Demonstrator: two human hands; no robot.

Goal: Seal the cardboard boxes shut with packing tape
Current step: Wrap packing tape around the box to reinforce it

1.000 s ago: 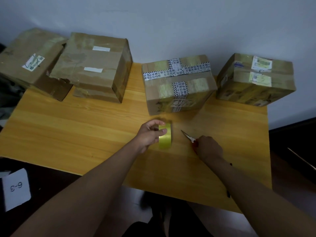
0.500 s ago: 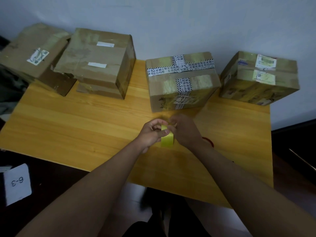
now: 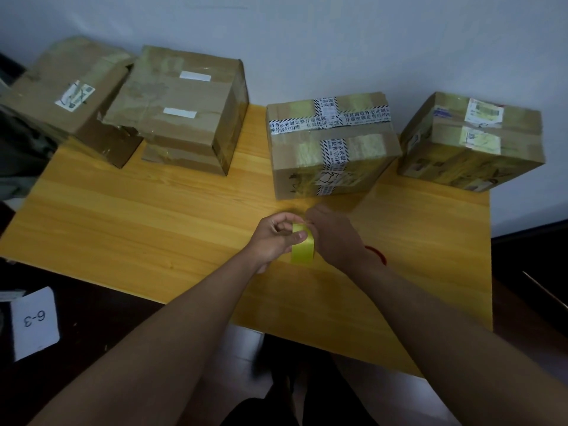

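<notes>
Closest to the camera, bottom left, there's a white card [image 3: 34,322] with "6-3" written on it, sitting off the counter [image 3: 138,229] in the dark area. Both forearms reach in from the bottom edge and meet over the middle of the yellow wooden counter.

The left hand [image 3: 273,238] has a closed grip on the roll of yellow packing tape [image 3: 302,247], thumb across the front of the roll and fingers curled over the top, holding it upright on its edge. The right hand [image 3: 333,238] is right up against the other side of the roll, with its fingertips at the top edge of it. The back of the hand faces the camera, so I honestly can't tell if that grip is pinching the tape end or just touching. There's a red string [image 3: 378,255] around that wrist.

Further back, four cardboard boxes line the wall side. The box with the black-and-white printed tape [image 3: 332,146] is just beyond the hands. To its right is a box with pale labels [image 3: 470,142]. Left of centre is a bigger box with two white strips [image 3: 178,106], stacked on something flatter, and far left a tilted box with a sticker [image 3: 67,96] hangs off the counter edge.
</notes>
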